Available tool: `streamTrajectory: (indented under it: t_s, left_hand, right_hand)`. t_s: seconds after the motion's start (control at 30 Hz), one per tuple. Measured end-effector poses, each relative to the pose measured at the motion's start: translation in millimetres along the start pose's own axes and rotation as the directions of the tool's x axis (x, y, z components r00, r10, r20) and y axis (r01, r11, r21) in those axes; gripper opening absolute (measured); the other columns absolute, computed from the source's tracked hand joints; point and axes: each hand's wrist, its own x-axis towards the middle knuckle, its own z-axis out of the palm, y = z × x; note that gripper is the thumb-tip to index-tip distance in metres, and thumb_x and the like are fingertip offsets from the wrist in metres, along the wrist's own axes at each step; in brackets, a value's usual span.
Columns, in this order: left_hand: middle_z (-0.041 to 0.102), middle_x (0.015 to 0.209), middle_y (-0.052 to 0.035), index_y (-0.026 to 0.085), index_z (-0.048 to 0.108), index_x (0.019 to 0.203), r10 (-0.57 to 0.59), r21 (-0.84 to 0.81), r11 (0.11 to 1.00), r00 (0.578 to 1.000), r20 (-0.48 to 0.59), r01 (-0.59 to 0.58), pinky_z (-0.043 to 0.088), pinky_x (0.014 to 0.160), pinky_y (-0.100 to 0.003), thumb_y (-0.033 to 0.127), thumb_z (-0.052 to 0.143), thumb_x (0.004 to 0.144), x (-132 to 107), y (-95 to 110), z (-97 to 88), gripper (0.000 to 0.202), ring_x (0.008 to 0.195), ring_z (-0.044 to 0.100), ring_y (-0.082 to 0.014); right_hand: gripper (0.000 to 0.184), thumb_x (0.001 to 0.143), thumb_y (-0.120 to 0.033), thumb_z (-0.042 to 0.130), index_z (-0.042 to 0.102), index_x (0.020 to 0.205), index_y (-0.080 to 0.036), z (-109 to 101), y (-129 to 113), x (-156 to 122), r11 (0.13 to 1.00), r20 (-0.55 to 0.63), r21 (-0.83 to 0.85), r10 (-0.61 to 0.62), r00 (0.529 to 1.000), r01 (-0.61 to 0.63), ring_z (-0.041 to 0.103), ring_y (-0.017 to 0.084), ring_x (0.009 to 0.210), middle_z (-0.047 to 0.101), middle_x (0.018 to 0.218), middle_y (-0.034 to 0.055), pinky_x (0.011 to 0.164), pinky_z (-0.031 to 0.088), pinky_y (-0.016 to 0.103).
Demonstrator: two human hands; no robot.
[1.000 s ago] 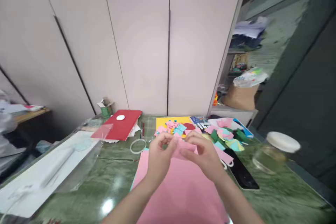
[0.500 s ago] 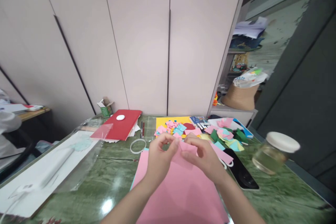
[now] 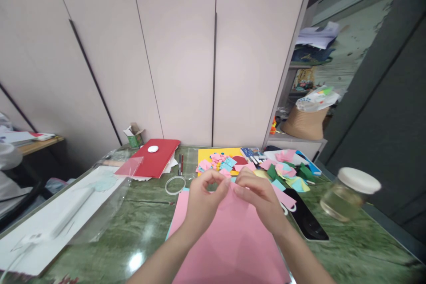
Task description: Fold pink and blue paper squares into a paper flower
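My left hand and my right hand meet over a large pink sheet on the desk. Between their fingertips is a small piece of pink paper, pinched from both sides. Its outline blends into the pink sheet below, and fingers cover part of it. Both thumbs press against bent index fingers. Just beyond the hands lie small folded paper pieces in pink, blue and yellow on a yellow sheet.
Right of the hands are a phone, crumpled coloured paper and a lidded jar. To the left lie a tape ring, a red folder and a white board with a lamp-like white bar. Cabinet doors stand behind.
My right hand's fingers have curled in closer over the small pink paper, and less of it shows. My left hand keeps its pinch, nearly still.
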Motion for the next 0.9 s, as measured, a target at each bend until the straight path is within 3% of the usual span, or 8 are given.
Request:
streamTrajectory:
  t_s: [0.5,0.63,0.9]
  left_hand:
    - [0.051,0.058,0.0030,0.016,0.051,0.059,-0.013,-0.036,0.999,1.000,0.000,0.013,0.037,0.060,-0.022,0.022,0.057,0.075,2.0,-2.5,-1.4,0.017,0.059,0.047,-0.0105]
    - [0.051,0.058,0.0025,0.016,0.052,0.060,-0.009,-0.026,1.000,1.000,-0.029,0.008,0.037,0.060,-0.022,0.022,0.057,0.075,2.0,-2.2,-1.3,0.017,0.060,0.047,-0.0111]
    - [0.052,0.058,0.0025,0.016,0.052,0.060,-0.006,-0.015,1.000,1.000,-0.021,0.005,0.038,0.061,-0.023,0.024,0.057,0.076,1.5,-3.3,0.2,0.018,0.060,0.049,-0.0116]
  right_hand:
    - [0.035,0.091,-0.031,0.039,0.036,0.058,-0.018,3.6,-1.0,-0.1,0.988,-0.015,-0.145,-0.047,0.999,0.045,0.038,0.014,0.066,0.040,0.062,-0.0014,0.066,0.029,0.030]
    - [0.033,0.087,-0.032,0.046,0.037,0.058,-0.019,4.9,-1.6,0.3,0.992,0.019,-0.130,0.003,1.000,-0.001,0.039,0.014,0.066,0.039,0.061,-0.0016,0.063,0.030,0.029]
    - [0.032,0.084,-0.029,0.052,0.037,0.057,-0.019,4.3,-1.9,-1.0,0.989,-0.015,-0.144,-0.016,1.000,0.013,0.039,0.015,0.066,0.040,0.058,-0.0020,0.062,0.030,0.029]
